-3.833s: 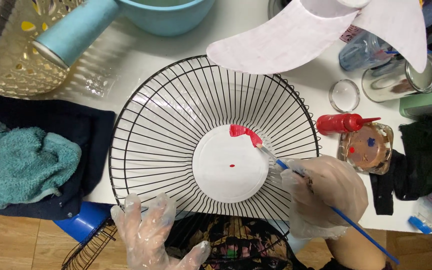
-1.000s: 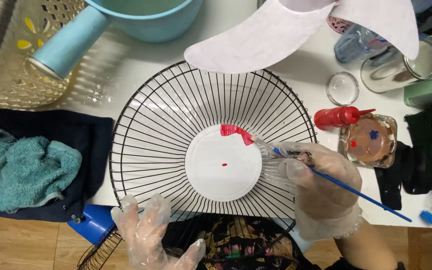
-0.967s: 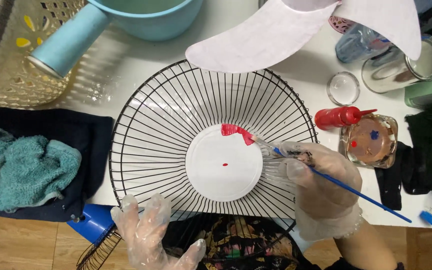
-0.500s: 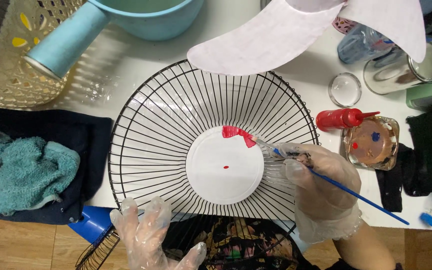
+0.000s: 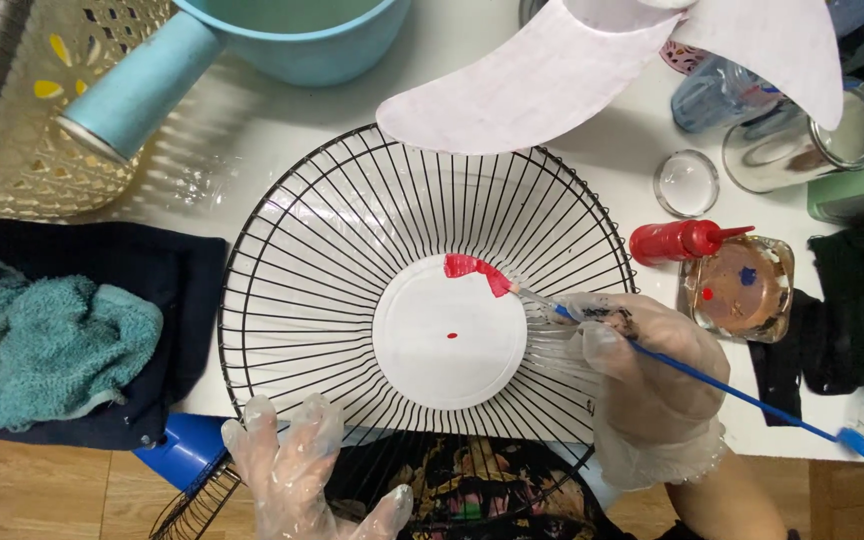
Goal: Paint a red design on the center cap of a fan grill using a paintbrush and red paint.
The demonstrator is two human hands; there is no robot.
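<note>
Head view. The right hand (image 5: 652, 370), in a clear plastic glove, is closed around a thin blue paintbrush (image 5: 712, 380) in a pen-like grip; the bristle tip touches a red paint stroke (image 5: 474, 270) on the upper-right rim of the white centre disc (image 5: 449, 333). The disc sits in the middle of a black wire fan guard (image 5: 352, 240) lying flat on the white tabletop (image 5: 272, 130) — a small red dot marks its centre. The left hand (image 5: 292, 475), also gloved, lies with fingers spread wide and loose at the guard's near rim, gripping nothing. To the right of the guard lie a red paint bottle (image 5: 677, 241) on its side and a palette dish (image 5: 742, 288) — both well clear of the brush tip.
</note>
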